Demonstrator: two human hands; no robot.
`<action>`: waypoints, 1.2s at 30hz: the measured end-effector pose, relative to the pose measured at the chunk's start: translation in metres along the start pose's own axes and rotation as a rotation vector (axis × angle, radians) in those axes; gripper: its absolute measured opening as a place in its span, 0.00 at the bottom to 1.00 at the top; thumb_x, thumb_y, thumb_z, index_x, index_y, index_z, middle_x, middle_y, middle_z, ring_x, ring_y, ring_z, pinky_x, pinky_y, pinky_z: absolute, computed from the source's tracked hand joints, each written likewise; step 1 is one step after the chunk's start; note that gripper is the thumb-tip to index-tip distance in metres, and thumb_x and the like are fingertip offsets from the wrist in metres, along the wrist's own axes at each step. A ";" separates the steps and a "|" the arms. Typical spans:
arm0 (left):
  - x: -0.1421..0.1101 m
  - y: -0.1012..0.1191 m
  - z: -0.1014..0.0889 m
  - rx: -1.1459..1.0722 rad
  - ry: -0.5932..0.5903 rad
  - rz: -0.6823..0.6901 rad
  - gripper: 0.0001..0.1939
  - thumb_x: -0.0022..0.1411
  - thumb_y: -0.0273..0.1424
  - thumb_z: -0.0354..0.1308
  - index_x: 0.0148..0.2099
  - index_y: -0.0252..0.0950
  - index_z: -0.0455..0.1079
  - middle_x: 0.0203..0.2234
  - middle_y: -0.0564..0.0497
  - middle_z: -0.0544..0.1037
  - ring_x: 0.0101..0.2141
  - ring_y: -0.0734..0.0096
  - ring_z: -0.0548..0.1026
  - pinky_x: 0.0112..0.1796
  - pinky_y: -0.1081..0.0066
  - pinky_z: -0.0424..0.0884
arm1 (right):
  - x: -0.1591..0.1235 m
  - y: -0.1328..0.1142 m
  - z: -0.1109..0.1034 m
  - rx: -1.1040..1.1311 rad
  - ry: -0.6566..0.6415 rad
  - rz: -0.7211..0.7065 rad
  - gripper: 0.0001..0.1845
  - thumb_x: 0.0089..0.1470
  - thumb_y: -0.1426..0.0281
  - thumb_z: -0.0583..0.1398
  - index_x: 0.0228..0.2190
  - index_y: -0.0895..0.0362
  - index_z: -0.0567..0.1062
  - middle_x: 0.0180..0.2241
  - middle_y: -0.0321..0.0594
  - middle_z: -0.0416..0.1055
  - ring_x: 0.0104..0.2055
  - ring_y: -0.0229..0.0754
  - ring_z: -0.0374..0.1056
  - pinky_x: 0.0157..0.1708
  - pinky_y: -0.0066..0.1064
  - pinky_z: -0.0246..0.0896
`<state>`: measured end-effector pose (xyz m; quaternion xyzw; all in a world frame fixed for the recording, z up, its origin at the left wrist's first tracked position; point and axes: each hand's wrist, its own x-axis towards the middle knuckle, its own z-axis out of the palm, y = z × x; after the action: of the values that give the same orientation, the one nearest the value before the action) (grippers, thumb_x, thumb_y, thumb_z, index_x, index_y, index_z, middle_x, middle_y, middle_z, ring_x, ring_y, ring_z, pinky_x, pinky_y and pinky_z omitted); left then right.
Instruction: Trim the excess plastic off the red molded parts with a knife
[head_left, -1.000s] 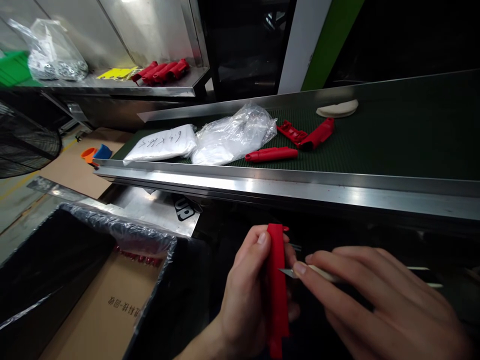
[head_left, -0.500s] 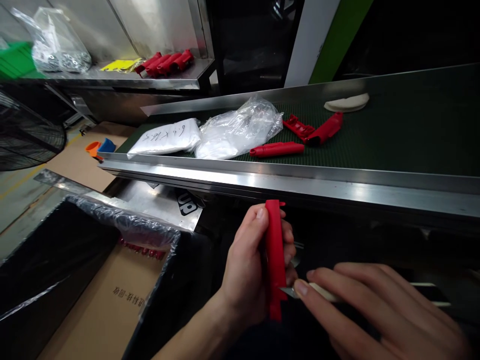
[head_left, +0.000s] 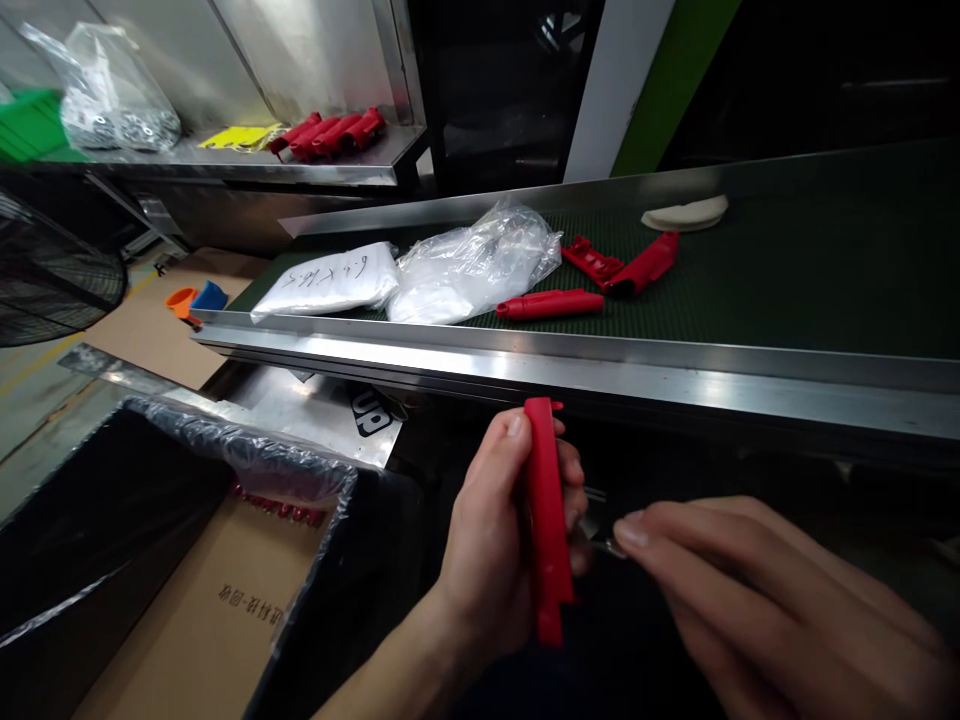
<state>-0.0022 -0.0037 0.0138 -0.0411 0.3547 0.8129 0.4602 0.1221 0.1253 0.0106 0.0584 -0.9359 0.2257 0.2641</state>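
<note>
My left hand (head_left: pixel 495 540) is closed around a long red plastic part (head_left: pixel 546 520), held upright below the conveyor's steel edge. My right hand (head_left: pixel 757 590) is closed on a small knife; its blade tip (head_left: pixel 600 540) shows just right of the red part, and the handle is hidden under the fingers. On the green conveyor belt (head_left: pixel 787 270) lie a red tube-shaped part (head_left: pixel 551 304) and two more red parts (head_left: pixel 626 265), beside clear plastic bags (head_left: pixel 472 265) and a white bag with writing (head_left: pixel 326 282).
A cardboard box lined with black plastic (head_left: pixel 172 560) stands at lower left. A steel shelf (head_left: pixel 247 165) at the back holds several red parts (head_left: pixel 330 135), a yellow sheet and a bag of metal pieces (head_left: pixel 112 100). A fan (head_left: pixel 52 290) is at far left. A white curved piece (head_left: pixel 686 213) lies on the belt.
The knife blade slid down along the red part's edge, then came back up near its middle. The right hand's fingers now cover the knife handle. The left hand kept its grip.
</note>
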 end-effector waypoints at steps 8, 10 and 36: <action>-0.014 -0.020 -0.009 0.132 -0.056 -0.104 0.17 0.67 0.48 0.52 0.41 0.38 0.62 0.19 0.56 0.66 0.15 0.80 0.60 0.15 0.82 0.62 | 0.040 0.016 0.000 0.353 -0.077 0.352 0.13 0.60 0.67 0.62 0.48 0.46 0.72 0.38 0.31 0.70 0.31 0.29 0.69 0.26 0.16 0.65; -0.014 -0.022 -0.013 0.154 -0.100 -0.103 0.17 0.65 0.48 0.54 0.40 0.38 0.61 0.19 0.57 0.67 0.14 0.81 0.60 0.14 0.82 0.60 | 0.045 0.017 0.000 0.470 -0.100 0.310 0.08 0.60 0.72 0.60 0.41 0.48 0.74 0.38 0.32 0.70 0.33 0.30 0.69 0.29 0.18 0.66; -0.011 -0.018 -0.015 0.365 -0.050 -0.080 0.16 0.61 0.34 0.64 0.37 0.38 0.56 0.21 0.62 0.62 0.14 0.85 0.59 0.15 0.83 0.58 | 0.008 0.025 0.003 0.002 -0.010 0.058 0.27 0.59 0.83 0.55 0.59 0.57 0.68 0.47 0.46 0.69 0.50 0.44 0.66 0.46 0.38 0.64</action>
<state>0.0145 -0.0151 -0.0022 0.0493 0.4827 0.7167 0.5008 0.1086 0.1464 0.0024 0.0328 -0.9383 0.2339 0.2525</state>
